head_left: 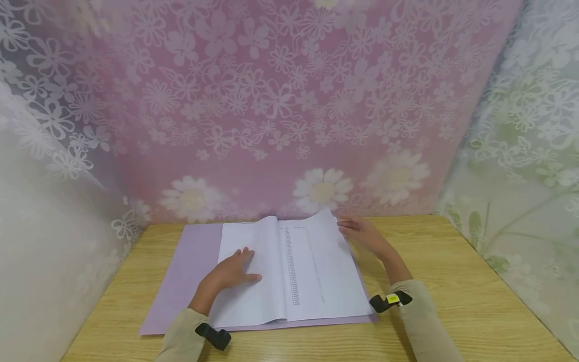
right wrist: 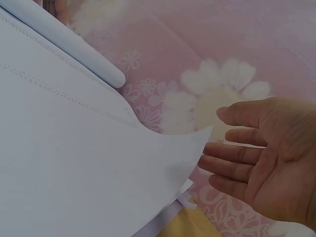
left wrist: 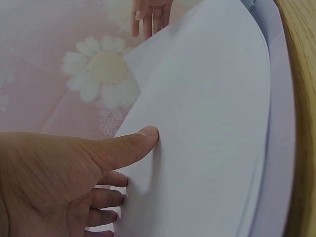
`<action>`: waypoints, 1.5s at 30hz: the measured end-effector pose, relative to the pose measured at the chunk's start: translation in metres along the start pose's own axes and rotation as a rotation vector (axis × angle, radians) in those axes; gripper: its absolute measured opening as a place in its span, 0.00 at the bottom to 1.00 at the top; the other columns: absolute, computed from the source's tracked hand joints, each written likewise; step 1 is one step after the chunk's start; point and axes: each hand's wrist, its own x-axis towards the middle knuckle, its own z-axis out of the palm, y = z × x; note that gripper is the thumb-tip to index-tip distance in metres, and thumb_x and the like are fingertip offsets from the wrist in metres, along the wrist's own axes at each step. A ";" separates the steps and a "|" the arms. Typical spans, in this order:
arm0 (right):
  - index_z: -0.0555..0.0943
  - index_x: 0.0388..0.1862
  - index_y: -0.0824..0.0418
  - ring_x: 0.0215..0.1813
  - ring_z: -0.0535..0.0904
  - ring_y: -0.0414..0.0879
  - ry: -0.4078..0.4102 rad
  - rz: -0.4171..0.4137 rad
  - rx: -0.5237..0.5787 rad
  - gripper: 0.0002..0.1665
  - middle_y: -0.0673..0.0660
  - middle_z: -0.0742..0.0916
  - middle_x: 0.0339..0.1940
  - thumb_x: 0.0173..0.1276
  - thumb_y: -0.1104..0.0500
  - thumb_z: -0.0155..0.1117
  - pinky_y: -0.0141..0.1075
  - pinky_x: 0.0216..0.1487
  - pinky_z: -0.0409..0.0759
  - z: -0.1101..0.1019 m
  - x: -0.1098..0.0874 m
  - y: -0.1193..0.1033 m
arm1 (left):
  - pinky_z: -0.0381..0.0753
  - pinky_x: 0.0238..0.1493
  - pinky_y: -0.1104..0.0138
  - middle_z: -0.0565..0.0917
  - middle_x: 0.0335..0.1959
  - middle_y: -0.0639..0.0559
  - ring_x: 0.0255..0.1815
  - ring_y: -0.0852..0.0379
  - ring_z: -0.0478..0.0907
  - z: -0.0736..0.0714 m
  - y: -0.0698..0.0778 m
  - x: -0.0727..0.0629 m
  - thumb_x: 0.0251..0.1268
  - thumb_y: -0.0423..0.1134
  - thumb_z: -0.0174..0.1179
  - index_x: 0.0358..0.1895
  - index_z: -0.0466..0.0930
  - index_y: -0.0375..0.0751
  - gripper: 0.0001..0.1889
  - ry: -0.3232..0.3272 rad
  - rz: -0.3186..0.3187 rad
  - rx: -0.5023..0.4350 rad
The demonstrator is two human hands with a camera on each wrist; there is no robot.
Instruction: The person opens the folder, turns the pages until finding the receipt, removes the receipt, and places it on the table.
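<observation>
A light purple folder (head_left: pixel 174 281) lies open on the wooden table with a stack of white sheets in it. Columns of small print run down the right page (head_left: pixel 336 271); the left page (head_left: pixel 246 301) looks blank. My left hand (head_left: pixel 235 270) rests on the left page with fingers spread, its thumb on the paper in the left wrist view. At the upper right corner of the printed page is my right hand (head_left: pixel 364 234), fingers straight and thumb apart. That corner (right wrist: pixel 200 140) curls up, and the fingertips (right wrist: pixel 213 148) are right at its edge.
The wooden table (head_left: pixel 420 251) stands against a pink flowered backdrop (head_left: pixel 253 125), with pale flowered sheets on both sides. Black camera mounts (head_left: pixel 214 336) sit on both wrists over beige sleeves.
</observation>
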 end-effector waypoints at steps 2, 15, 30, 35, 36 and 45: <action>0.64 0.77 0.68 0.70 0.76 0.67 -0.014 -0.027 0.030 0.33 0.73 0.78 0.69 0.79 0.59 0.58 0.54 0.68 0.77 -0.001 -0.001 -0.002 | 0.63 0.74 0.38 0.59 0.80 0.32 0.80 0.31 0.56 0.000 0.000 0.000 0.65 0.54 0.69 0.78 0.60 0.34 0.45 0.000 -0.002 0.003; 0.62 0.79 0.69 0.65 0.80 0.65 -0.156 0.003 0.083 0.34 0.77 0.77 0.68 0.77 0.68 0.56 0.44 0.56 0.87 -0.003 -0.002 -0.011 | 0.64 0.73 0.38 0.59 0.80 0.33 0.80 0.32 0.56 0.001 -0.006 0.000 0.65 0.54 0.68 0.78 0.62 0.37 0.44 -0.005 -0.013 0.010; 0.66 0.79 0.55 0.67 0.79 0.64 -0.295 0.002 0.059 0.45 0.69 0.75 0.73 0.65 0.61 0.74 0.49 0.61 0.84 0.000 -0.008 -0.023 | 0.64 0.73 0.37 0.60 0.80 0.33 0.81 0.31 0.56 -0.001 -0.005 -0.001 0.65 0.53 0.69 0.77 0.64 0.37 0.43 0.002 0.000 -0.002; 0.65 0.80 0.54 0.65 0.81 0.61 -0.362 -0.015 0.048 0.45 0.68 0.76 0.73 0.67 0.59 0.73 0.48 0.62 0.83 0.004 -0.009 -0.028 | 0.64 0.73 0.37 0.60 0.80 0.33 0.80 0.31 0.56 0.000 -0.005 0.001 0.65 0.53 0.69 0.77 0.64 0.36 0.43 0.006 0.001 -0.002; 0.65 0.80 0.55 0.66 0.81 0.61 -0.374 -0.019 0.042 0.45 0.68 0.76 0.72 0.67 0.59 0.73 0.47 0.62 0.83 0.006 -0.009 -0.028 | 0.63 0.74 0.37 0.60 0.80 0.33 0.81 0.32 0.56 0.001 -0.005 0.001 0.65 0.53 0.69 0.77 0.64 0.36 0.43 0.005 -0.001 -0.005; 0.60 0.82 0.49 0.74 0.73 0.62 -0.488 -0.075 -0.004 0.48 0.61 0.70 0.79 0.67 0.61 0.71 0.55 0.70 0.76 0.015 -0.011 -0.034 | 0.63 0.74 0.37 0.60 0.80 0.34 0.81 0.32 0.55 0.002 -0.004 0.002 0.65 0.53 0.68 0.77 0.64 0.37 0.42 0.000 0.011 -0.021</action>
